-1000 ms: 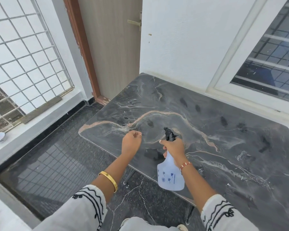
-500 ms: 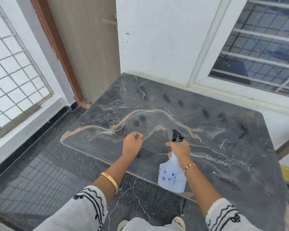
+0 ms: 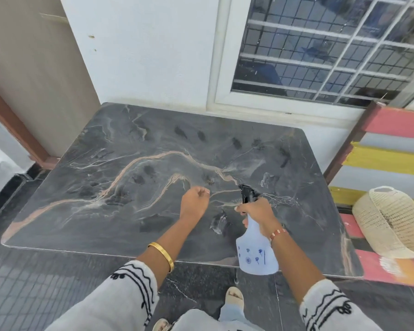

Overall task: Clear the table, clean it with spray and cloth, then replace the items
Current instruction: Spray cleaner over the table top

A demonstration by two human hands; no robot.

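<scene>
A dark marble-patterned table (image 3: 105,211) fills the middle of the view, with several dark wet spots and streaks on its top. My right hand (image 3: 257,212) grips the neck of a pale blue spray bottle (image 3: 256,252) with a black nozzle, held over the table's near right part and pointing away from me. My left hand (image 3: 194,203) hovers over the table's middle with its fingers curled and nothing in it.
A woven cream basket (image 3: 390,220) lies on a red, yellow and white striped bench (image 3: 387,161) to the right of the table. A barred window (image 3: 320,51) and white wall stand behind. A door (image 3: 34,68) is at the left. Dark tiled floor lies below.
The view has swung to the right, bringing the bench and basket into sight. Both hands keep much the same pose over the table, the bottle still in my right hand.
</scene>
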